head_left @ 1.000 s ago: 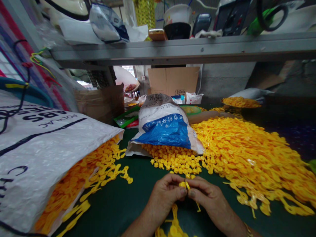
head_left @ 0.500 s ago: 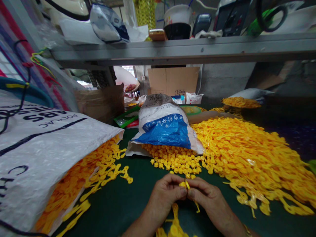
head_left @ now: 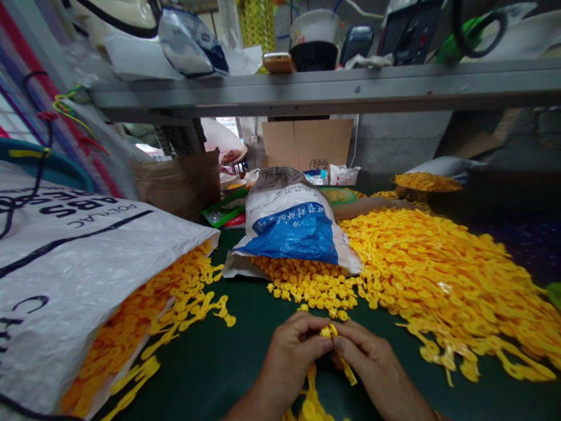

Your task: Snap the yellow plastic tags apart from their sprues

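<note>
My left hand (head_left: 294, 349) and my right hand (head_left: 368, 354) meet at the lower middle, fingertips almost touching. Between the left thumb and fingers is a small yellow plastic cap (head_left: 326, 331). The right fingers pinch a yellow plastic strip (head_left: 347, 369) that hangs down between the hands; whether it joins the cap is hard to tell. Under my hands, at the bottom edge, lie more yellow pieces (head_left: 312, 403). Small yellow caps (head_left: 324, 294) spill from a white and blue sack (head_left: 298, 228) just beyond. A large heap of long yellow pieces (head_left: 438, 269) rises on the right.
A white sack (head_left: 87, 234) at the left spills orange-yellow pieces (head_left: 144, 310) onto the dark green table (head_left: 197, 362). Behind stand a brown box (head_left: 175, 181), a green tray (head_left: 225, 209) and a cardboard sheet (head_left: 307, 143). A metal shelf (head_left: 324, 90) crosses above.
The yellow strip between my hands has turned and now shows more of its length below the right fingers. Both hands have stayed almost in place.
</note>
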`<state>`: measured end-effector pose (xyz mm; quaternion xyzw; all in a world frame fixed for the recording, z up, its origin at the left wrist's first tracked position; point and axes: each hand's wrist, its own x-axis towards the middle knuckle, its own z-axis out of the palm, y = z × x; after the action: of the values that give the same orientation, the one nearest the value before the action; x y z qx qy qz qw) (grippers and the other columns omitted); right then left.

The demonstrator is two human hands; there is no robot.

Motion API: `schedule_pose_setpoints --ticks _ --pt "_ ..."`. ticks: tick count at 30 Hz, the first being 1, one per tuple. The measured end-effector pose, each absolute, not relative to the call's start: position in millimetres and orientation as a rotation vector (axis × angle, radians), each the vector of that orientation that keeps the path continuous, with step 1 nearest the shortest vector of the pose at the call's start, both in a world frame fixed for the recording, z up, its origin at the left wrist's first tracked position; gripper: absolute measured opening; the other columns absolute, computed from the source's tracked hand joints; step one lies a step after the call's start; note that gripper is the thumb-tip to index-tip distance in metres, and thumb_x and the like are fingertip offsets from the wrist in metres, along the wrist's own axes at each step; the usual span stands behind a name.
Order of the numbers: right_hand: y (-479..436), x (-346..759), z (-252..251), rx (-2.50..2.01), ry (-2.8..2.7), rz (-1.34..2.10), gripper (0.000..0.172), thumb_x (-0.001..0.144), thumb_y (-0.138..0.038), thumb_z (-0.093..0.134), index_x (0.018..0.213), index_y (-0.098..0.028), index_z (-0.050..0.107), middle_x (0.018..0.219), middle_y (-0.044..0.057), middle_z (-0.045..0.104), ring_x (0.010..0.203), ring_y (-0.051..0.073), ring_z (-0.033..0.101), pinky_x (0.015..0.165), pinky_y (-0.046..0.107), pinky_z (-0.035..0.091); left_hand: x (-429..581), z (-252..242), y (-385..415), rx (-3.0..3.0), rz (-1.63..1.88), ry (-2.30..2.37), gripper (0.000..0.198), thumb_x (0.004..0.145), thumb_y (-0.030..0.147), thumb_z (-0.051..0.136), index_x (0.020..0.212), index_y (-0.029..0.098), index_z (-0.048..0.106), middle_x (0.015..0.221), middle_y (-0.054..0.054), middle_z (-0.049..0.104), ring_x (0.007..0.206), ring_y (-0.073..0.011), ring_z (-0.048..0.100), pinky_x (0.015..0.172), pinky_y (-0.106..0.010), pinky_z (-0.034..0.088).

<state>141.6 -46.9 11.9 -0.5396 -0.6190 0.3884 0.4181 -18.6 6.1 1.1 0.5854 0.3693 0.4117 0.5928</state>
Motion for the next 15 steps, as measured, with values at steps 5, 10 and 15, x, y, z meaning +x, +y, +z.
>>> schedule_pose_setpoints --ticks 5,10,15 --pt "-53 134 1 -1.296 -1.720 0.763 0.030 0.097 -0.027 0.040 0.116 -0.025 0.063 0.086 0.004 0.061 0.082 0.019 0.059 0.076 0.027 0.050 -19 2 4 1.438 0.936 0.887 0.016 0.073 0.022 0.070 0.088 0.024 0.077 0.083 -0.003 0.061 0.081 -0.0177 0.059 0.072 -0.025 0.046" --pt "-54 130 -22 -1.262 -1.814 0.534 0.038 0.094 -0.020 0.038 0.129 -0.019 0.053 0.086 0.009 0.061 0.081 0.022 0.060 0.073 0.032 0.052 -16 1 3 1.485 0.934 0.934 0.016 0.074 0.017 0.067 0.085 0.023 0.077 0.079 -0.002 0.060 0.079 -0.0165 0.058 0.070 -0.024 0.044" --pt "-51 130 -11 -1.282 -1.818 0.673 0.037 0.096 -0.026 0.037 0.126 -0.020 0.056 0.090 0.009 0.063 0.085 0.022 0.060 0.077 0.032 0.051 -15 -1 2 1.370 0.928 0.929 0.017 0.071 0.019 0.069 0.086 0.019 0.076 0.082 -0.002 0.060 0.072 -0.0150 0.058 0.063 -0.023 0.045"
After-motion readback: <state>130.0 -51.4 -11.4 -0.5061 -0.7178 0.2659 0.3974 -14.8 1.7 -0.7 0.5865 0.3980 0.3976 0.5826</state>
